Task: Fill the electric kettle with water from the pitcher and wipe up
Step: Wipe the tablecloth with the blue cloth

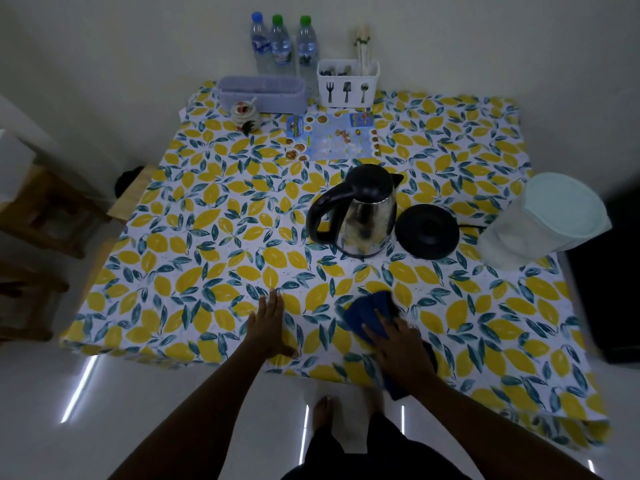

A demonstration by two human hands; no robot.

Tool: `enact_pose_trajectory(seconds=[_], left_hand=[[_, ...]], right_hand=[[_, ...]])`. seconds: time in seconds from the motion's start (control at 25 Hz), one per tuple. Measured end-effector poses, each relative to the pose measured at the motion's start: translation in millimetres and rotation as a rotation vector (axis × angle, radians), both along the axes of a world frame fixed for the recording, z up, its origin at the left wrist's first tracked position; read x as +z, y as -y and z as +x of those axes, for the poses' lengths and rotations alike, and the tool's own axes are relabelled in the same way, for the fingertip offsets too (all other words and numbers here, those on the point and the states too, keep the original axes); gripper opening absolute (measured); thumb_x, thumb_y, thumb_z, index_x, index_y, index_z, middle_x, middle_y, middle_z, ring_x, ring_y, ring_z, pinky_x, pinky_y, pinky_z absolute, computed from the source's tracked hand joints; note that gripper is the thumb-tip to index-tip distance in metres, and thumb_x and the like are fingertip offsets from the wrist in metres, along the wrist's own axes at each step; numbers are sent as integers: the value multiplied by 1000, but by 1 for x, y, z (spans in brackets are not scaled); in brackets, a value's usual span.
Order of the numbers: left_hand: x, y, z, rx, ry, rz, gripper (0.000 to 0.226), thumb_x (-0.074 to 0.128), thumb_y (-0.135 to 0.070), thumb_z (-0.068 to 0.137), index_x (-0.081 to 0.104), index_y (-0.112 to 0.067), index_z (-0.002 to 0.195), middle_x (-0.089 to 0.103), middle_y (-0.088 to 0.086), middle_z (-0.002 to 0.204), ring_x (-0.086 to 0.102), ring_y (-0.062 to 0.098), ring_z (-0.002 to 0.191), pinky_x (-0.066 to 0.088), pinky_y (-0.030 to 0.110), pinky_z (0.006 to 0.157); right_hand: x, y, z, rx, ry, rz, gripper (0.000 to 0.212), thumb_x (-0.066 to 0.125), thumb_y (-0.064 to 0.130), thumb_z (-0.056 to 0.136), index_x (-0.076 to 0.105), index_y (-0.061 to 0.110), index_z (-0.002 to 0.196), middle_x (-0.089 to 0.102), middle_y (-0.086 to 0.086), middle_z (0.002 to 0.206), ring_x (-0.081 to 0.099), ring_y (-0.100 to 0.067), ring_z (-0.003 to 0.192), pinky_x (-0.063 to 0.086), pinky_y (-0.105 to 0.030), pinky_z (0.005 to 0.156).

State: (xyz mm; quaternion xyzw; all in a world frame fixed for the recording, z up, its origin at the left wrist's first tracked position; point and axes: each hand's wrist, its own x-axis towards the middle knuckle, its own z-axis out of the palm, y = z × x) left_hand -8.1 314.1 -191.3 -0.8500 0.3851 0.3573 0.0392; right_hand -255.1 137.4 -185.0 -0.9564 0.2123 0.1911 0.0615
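A steel electric kettle (363, 216) with a black lid and handle stands on the lemon-print tablecloth (194, 237), lid closed, beside its round black base (427, 230). A translucent pitcher (540, 223) with a pale lid stands at the right edge. Near the front edge my right hand (398, 348) presses flat on a dark blue cloth (370, 310) on the table. My left hand (272, 323) rests flat on the tablecloth to the left, fingers spread, holding nothing.
At the back stand three water bottles (282, 46), a white cutlery holder (348, 83), a lavender box (261, 93), a small ceramic jar (246, 116) and a printed menu card (334, 138). Wooden stools (45, 209) are on the left. My bare feet (322, 414) show below.
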Motion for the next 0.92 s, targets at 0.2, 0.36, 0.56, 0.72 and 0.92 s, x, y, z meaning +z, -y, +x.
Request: enact_pose_trajectory(seconds=[0.2, 0.36, 0.56, 0.72, 0.92], left_hand=[[7, 25, -29, 6, 7, -77, 120, 61, -68, 76, -13, -11, 150, -23, 11, 160, -19, 34, 146, 5, 56, 119], [12, 66, -83, -116, -20, -199, 101, 51, -63, 86, -9, -14, 151, -18, 7, 161, -17, 31, 147, 2, 54, 119], [11, 113, -128, -277, -49, -193, 91, 46, -59, 91, -7, -16, 152, -17, 6, 162, -16, 30, 148, 4, 56, 119], [7, 140, -152, -338, -52, -191, 88, 44, -56, 93, -11, -18, 151, -21, 3, 161, -21, 27, 147, 0, 55, 119], [6, 153, -166, -381, 12, -224, 84, 42, -54, 94, -11, -21, 151, -20, 1, 160, -20, 27, 147, -2, 51, 119]], right_hand=[[-2, 51, 2, -415, 60, -51, 59, 50, 31, 93, 29, 27, 147, 26, -12, 156, 31, -39, 134, 43, -52, 94], [0, 50, -10, -422, 25, -39, 56, 45, 30, 97, 23, 28, 149, 24, -10, 157, 29, -39, 134, 40, -51, 101], [14, 79, -79, -614, 136, -124, 67, 69, 24, 83, 38, 22, 143, 40, -18, 148, 41, -47, 125, 46, -58, 94], [6, 90, -111, -618, 141, -80, 76, 37, 63, 87, 17, 26, 150, 14, -17, 158, 20, -45, 142, 30, -63, 105], [-6, 95, -116, -603, 139, -45, 80, 9, 72, 86, 23, 26, 149, 24, -18, 156, 23, -45, 141, 32, -65, 104]])
